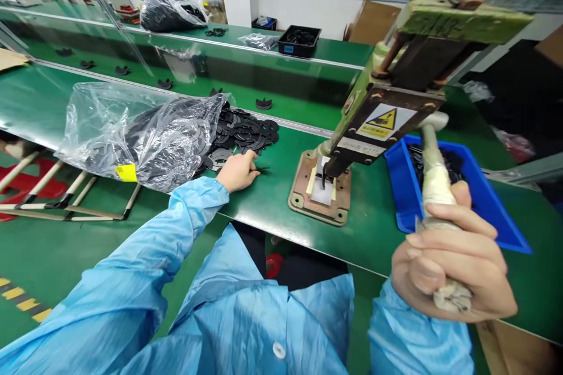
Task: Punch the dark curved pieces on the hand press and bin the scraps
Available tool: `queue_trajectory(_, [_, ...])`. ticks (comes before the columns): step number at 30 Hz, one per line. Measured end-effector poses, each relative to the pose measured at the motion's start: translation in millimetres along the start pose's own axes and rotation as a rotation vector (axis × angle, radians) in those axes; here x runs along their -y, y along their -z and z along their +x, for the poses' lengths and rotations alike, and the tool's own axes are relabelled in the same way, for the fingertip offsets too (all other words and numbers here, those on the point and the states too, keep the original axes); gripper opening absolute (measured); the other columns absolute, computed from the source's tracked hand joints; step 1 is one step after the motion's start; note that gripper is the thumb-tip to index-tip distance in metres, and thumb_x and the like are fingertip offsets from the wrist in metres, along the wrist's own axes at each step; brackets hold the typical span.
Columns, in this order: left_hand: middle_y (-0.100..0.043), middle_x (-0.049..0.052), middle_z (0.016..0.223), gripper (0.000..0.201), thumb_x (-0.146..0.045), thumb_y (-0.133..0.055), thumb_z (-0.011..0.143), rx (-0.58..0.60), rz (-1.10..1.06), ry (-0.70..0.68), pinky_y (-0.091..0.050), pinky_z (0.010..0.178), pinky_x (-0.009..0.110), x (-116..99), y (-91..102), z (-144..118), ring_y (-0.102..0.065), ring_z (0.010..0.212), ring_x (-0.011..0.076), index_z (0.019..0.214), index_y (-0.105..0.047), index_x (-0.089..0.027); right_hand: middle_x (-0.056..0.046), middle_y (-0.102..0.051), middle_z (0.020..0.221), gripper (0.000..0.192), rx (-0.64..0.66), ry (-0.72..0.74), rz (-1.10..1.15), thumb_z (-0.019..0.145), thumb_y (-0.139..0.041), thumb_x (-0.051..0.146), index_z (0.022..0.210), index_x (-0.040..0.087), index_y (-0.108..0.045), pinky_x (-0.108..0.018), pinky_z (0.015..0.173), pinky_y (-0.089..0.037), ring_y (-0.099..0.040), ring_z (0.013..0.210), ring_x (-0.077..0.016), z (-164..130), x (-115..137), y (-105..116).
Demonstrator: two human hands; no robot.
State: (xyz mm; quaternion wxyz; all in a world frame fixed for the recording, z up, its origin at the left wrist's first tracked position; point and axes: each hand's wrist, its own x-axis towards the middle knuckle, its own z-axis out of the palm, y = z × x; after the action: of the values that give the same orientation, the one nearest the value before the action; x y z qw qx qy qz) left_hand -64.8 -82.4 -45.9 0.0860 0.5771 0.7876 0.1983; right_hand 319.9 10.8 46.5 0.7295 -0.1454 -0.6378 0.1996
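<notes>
Reaching out with left hand [237,171], fingers curled on a flat black part [260,170] at the pile's [240,132] near edge, left of the press [373,123]; gripping the wrapped lever [435,187] with right hand [453,261], lever slanting up toward the press head.

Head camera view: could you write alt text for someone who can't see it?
A person in a blue coat grips the wrapped lever of a small green press with the right hand, while the left hand reaches to a pile of flat black rings spilling from a plastic bag on a green bench.
</notes>
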Motion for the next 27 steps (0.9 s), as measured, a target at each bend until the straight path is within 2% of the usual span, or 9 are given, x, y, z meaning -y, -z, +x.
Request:
queue_trajectory(3, [-0.070, 0.007, 0.096, 0.018, -0.029, -0.070, 0.094, 0.044, -0.053, -0.102, -0.046, 0.081, 0.035, -8.0, -1.2, 5.5, -0.066, 0.089, 0.0257, 0.109, -0.064, -0.022, 0.003, -0.067, 0.058, 0.043, 0.112, 0.212, -0.113, 0.085, -0.077, 0.052, 0.054, 0.027, -0.059, -0.077, 0.111, -0.060, -0.078, 0.084, -0.0283, 6.5, 6.5, -6.4])
queue_trajectory(6, [-0.065, 0.006, 0.097, 0.009, -0.026, -0.066, 0.094, 0.013, -0.038, -0.203, -0.049, 0.083, 0.034, -21.2, 3.8, 10.7, -0.064, 0.087, 0.0228, 0.101, -0.066, -0.021, 0.003, -0.064, 0.058, 0.046, 0.064, 0.239, -0.118, 0.091, -0.071, 0.049, 0.056, 0.024, -0.055, -0.076, 0.110, -0.060, -0.078, 0.086, -0.0261, 7.5, 9.2, -14.1])
queue_trajectory(11, [-0.065, 0.007, 0.100, 0.012, -0.024, -0.065, 0.093, 0.025, -0.068, -0.307, -0.051, 0.083, 0.033, -47.9, 4.6, 18.4, -0.064, 0.085, 0.0205, 0.101, -0.072, -0.019, 0.002, -0.063, 0.061, 0.043, 0.063, 0.274, -0.070, 0.092, -0.070, 0.044, 0.060, 0.021, -0.053, -0.081, 0.109, -0.057, -0.077, 0.088, -0.0265, 6.2, 8.7, -18.5])
queue_trajectory(14, [-0.068, 0.005, 0.094, 0.016, -0.033, -0.069, 0.094, 0.068, -0.228, -0.266, -0.050, 0.077, 0.030, -61.9, -8.8, 22.2, -0.064, 0.079, 0.0180, 0.099, -0.074, -0.019, 0.002, -0.064, 0.062, 0.041, 0.062, 0.276, -0.042, 0.092, -0.071, 0.041, 0.061, 0.020, -0.053, -0.082, 0.110, -0.056, -0.076, 0.089, -0.0267, 6.3, 9.3, -17.8])
queue_trajectory(18, [-0.068, 0.001, 0.080, 0.025, -0.043, -0.068, 0.097, 0.073, -0.426, -0.075, -0.045, 0.067, 0.027, -71.9, -27.6, 29.6, -0.061, 0.071, 0.0160, 0.093, -0.071, -0.019, 0.001, -0.062, 0.062, 0.039, 0.072, 0.269, -0.040, 0.092, -0.070, 0.041, 0.062, 0.020, -0.056, -0.083, 0.111, -0.054, -0.075, 0.091, -0.0267, 6.2, 9.3, -17.5])
queue_trajectory(22, [-0.064, -0.002, 0.066, 0.030, -0.047, -0.066, 0.099, 0.134, -0.629, 0.077, -0.040, 0.056, 0.023, -79.7, -28.0, 38.6, -0.058, 0.059, 0.0130, 0.088, -0.061, -0.020, 0.002, -0.063, 0.061, 0.042, 0.064, 0.287, -0.043, 0.092, -0.070, 0.042, 0.061, 0.020, -0.054, -0.083, 0.109, -0.056, -0.076, 0.089, -0.0267, 6.1, 7.8, -17.0])
queue_trajectory(27, [-0.069, 0.001, 0.070, 0.029, -0.047, -0.067, 0.102, 0.306, -0.780, 0.031, -0.047, 0.054, 0.022, -103.3, -22.3, 46.8, -0.065, 0.057, 0.0129, 0.096, -0.058, -0.020, 0.002, -0.063, 0.062, 0.045, 0.103, 0.260, -0.069, 0.093, -0.070, 0.044, 0.060, 0.020, -0.051, -0.083, 0.109, -0.056, -0.076, 0.091, -0.0265, 6.4, 9.3, -13.4])
